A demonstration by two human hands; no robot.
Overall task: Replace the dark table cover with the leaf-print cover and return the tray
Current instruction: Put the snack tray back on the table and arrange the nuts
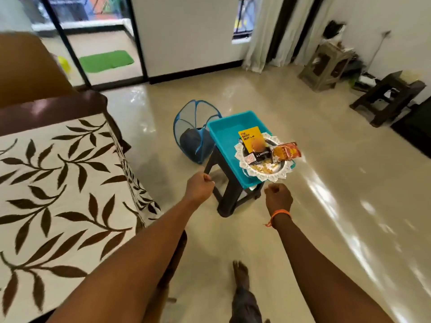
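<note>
Around the room
Blue mesh hamper point(197, 134) beside dark stool point(229, 194); green mat point(106, 60); two stools point(326, 64) by the wall

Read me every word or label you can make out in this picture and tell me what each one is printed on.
"THE DAILY NUT", the ending blurred: yellow top of the almond packet on the silver tray.
"ALMONDS": the same packet's dark lower band.
Red and orange snack packet: print too blurred to read.
Small white packet: print too small to read.

Leaf-print cover point(58, 183) (left edge cropped)
</note>
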